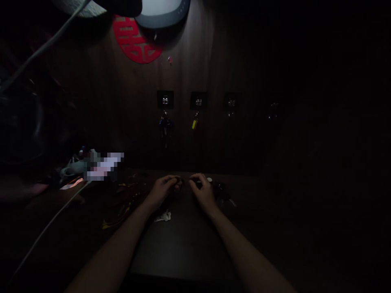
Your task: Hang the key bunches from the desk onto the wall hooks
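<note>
the left hand (161, 191) appears clamped on a small dark item (178, 179), presumably pinched at the fingertips because of its size. silvery pieces (165, 216) lie just nearside of that hand, probably for easy reach. the right hand (204, 193) faces it, slightly apart, fingers curled; i cannot tell whether they grip anything. both forearms (244, 246) converge.

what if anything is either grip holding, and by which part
Cannot be told: the left grip is curled and the right grip is bent as if pinching, but it's too dark to make anything out.
</note>
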`<state>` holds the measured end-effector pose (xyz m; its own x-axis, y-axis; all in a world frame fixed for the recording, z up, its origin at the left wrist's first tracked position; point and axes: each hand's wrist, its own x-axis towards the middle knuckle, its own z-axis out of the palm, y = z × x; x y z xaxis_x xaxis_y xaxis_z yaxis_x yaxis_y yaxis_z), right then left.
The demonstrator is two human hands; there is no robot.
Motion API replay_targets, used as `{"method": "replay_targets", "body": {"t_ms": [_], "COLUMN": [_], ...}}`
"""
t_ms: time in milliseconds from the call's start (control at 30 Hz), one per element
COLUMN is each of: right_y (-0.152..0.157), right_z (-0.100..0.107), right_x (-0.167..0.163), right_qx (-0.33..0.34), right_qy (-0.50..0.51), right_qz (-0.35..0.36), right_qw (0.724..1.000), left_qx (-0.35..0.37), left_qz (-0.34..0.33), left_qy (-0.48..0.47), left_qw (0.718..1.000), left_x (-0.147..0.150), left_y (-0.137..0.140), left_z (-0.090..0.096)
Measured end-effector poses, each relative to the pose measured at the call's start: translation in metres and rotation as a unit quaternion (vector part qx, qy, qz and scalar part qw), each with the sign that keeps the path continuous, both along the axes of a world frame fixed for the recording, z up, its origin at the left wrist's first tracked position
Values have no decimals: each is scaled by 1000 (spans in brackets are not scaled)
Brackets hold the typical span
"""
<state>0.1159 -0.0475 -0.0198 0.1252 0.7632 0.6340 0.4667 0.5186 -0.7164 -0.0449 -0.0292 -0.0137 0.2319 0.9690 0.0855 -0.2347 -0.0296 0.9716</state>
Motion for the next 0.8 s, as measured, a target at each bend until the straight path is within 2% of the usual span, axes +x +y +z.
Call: {"method": "replay_targets", "body": {"t_ms": [167, 433, 533, 667, 800], "right_y": [-4, -4, -6, -7, -7], "right_z": [0, -2, 1, 6, 12], "right_x": [-5, -2, -2, -1, -1], "right_qx": [62, 68, 53, 6, -37], "right_qy": [-93, -148, -129, -52, 18], "right_qz": [19, 27, 30, 14, -18], "right_qw": [994, 986, 990, 999, 999], "left_qx": [-4, 11, 20, 37, 94], "left_qz": [-10, -10, -4, 8, 31], "left_qy": [8, 70, 89, 132, 214], "left_qw": [1000, 997, 996, 991, 972], "left_x": [2, 3, 2, 3, 0], "left_y": [-4, -8, -8, -6, -3], "left_z": [3, 7, 8, 6, 3]}}
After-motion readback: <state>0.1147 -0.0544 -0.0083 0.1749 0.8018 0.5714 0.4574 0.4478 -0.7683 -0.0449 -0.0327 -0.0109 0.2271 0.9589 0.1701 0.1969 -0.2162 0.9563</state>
